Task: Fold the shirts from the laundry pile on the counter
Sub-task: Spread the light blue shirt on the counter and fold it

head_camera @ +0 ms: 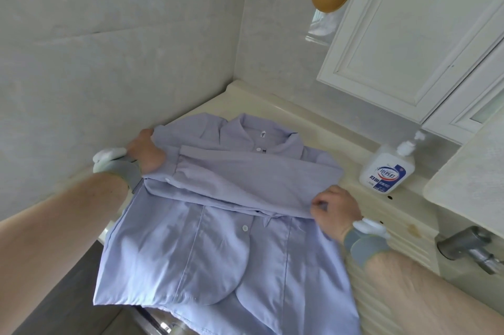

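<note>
Left hand [144, 150]: gripped the shirt's left shoulder edge. Shirt [218, 247]: pale blue, lay front-up on the bench [272, 105], one sleeve [245, 174] folded across its chest. Right hand [336, 210]: pinched that sleeve. Soap bottle [388, 168]: stood near the shirt, at right.

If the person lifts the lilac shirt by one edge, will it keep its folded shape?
Probably not. The lilac shirt looks thin and floppy: its hem hangs limp over the counter edge. The sleeve folded across the chest would likely slide off. It seems light, since the right hand raises fabric with a pinch.
</note>
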Tool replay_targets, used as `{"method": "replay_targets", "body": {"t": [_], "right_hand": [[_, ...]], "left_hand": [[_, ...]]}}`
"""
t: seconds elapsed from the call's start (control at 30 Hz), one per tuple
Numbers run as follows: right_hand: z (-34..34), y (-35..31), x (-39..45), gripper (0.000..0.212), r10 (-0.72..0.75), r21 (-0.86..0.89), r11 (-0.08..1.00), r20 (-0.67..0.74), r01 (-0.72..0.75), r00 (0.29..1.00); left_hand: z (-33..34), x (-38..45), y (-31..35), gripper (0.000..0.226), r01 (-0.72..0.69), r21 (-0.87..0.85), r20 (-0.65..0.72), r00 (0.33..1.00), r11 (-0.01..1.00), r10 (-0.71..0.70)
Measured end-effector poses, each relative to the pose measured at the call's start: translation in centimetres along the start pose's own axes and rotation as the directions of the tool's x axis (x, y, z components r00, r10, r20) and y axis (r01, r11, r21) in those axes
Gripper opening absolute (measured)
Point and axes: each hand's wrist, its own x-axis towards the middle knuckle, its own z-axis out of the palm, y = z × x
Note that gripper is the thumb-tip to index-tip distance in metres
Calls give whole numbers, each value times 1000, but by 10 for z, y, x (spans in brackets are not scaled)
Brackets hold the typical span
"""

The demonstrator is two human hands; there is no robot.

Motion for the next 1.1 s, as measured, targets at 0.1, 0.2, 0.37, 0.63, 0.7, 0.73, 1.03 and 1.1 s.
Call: {"method": "replay_targets", "body": {"t": [0.1, 0.2, 0.37, 0.63, 0.7, 0.73, 1.03, 1.1], "right_hand": [[-7, 1, 35, 19, 179, 137, 975, -8, -176, 984], [-12, 5, 69, 44, 199, 87, 975, 90, -206, 976], [-9, 9, 102, 62, 225, 58, 968, 231, -244, 947], [-5, 31, 116, 37, 365, 65, 929, 9, -365, 931], [-6, 30, 103, 44, 409, 132, 905, -9, -405, 912], [-6, 27, 95, 45, 410, 174, 900, -29, -399, 912], [22, 12, 0, 19, -146, -34, 989, -27, 145, 989], [20, 15, -6, 37, 46, 15, 999, -32, -45, 998]], "left_hand": [[-2, 4, -3, 61, 40, -29, 48, 998, 999, -39], [0, 3, -2, 64, -24, -67, 64, 998, 997, 28], [4, -1, 3, 77, -183, -108, 168, 965, 977, 200], [10, 11, 0, 78, -176, -126, 87, 978, 976, 188], [14, 8, -1, 72, -149, -30, -32, 989, 988, 148], [16, 4, -1, 68, -139, 57, -98, 985, 989, 144], [30, -53, -41, 64, -406, 607, 214, 911, 683, 352], [27, -53, -48, 71, -326, 596, 140, 942, 734, 305]]}}
